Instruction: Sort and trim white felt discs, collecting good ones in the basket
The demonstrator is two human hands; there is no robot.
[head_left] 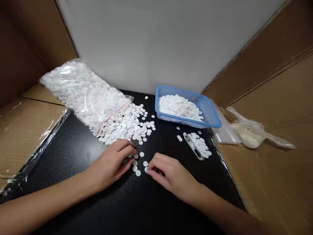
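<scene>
Small white round discs (138, 173) lie loose on the black tabletop between my two hands. My left hand (114, 161) rests at the left of them, with its fingers bent and a gap between thumb and forefinger; a few discs lie at its fingertips. My right hand (168, 173) is curled, thumb and forefinger drawn together at the edge of a white disc (146, 169) that they partly cover. Just beyond my left hand, a heap of the same discs (129, 125) spills from the mouth of a clear zip bag (83, 93) with a red seal line.
A blue plastic basket (212, 119) holding many discs stands at the back right. In front of it, a silver oblong metal tool (193, 146) lies beside a small pile of discs (201, 145). Cardboard (276, 156) flanks the table, with a knotted plastic bag (251, 133) on the right.
</scene>
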